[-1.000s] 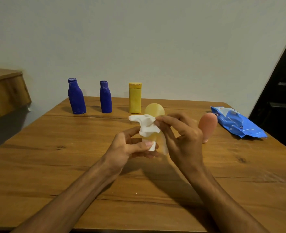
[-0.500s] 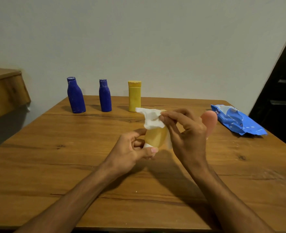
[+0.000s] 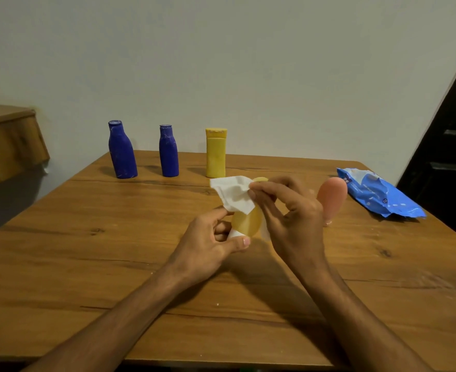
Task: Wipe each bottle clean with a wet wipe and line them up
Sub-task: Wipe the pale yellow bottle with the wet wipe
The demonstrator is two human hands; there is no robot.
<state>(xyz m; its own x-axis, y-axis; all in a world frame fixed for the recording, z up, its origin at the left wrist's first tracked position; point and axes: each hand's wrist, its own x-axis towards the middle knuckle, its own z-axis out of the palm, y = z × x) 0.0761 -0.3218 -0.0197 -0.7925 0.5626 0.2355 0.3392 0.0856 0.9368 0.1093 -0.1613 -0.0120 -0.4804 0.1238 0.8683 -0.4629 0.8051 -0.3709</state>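
1. wet wipe (image 3: 234, 196): moved up by the pinching right hand (image 3: 293, 224) from the middle of the amber tube (image 3: 247, 224) to its rounded top end, leaving the lower body bare.
2. amber tube: tipped from near upright to a rightward lean in the left hand (image 3: 208, 245), cap end down.

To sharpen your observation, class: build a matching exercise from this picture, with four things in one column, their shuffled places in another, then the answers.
1 white wet wipe
2 pale yellow plastic tube
3 pink plastic tube
4 blue wipes packet

A lies near the right edge of the wooden table
B pinched by the right hand
C gripped by the left hand
D stands upright, in no hand

Pairs: 1-B, 2-C, 3-D, 4-A
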